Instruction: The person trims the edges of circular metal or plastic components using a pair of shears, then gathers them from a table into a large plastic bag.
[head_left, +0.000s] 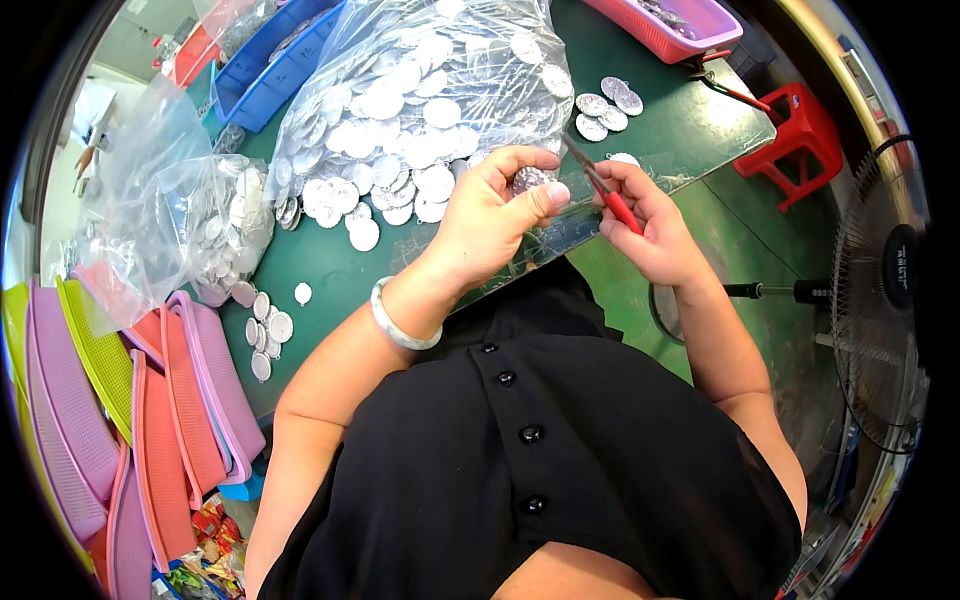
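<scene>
In the head view, a silver disc (530, 180) is pinched between thumb and fingers of the left hand (488, 205), on the body side of the large clear bag (430, 70). Red-handled pliers (617, 208) are gripped by the right hand (655, 228), right of the bag. Loose discs (608, 108) are spread to the bag's right.

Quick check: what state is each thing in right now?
Left hand: pinching a disc
Right hand: closed on the pliers
Pliers: held, jaw opening unclear
Big bag: bulging with discs
Blue bin: upright, not empty
Pink basket: upright, not empty
Trays: piled, overlapping
Stool: upright
Fan: upright, spinning unclear
</scene>
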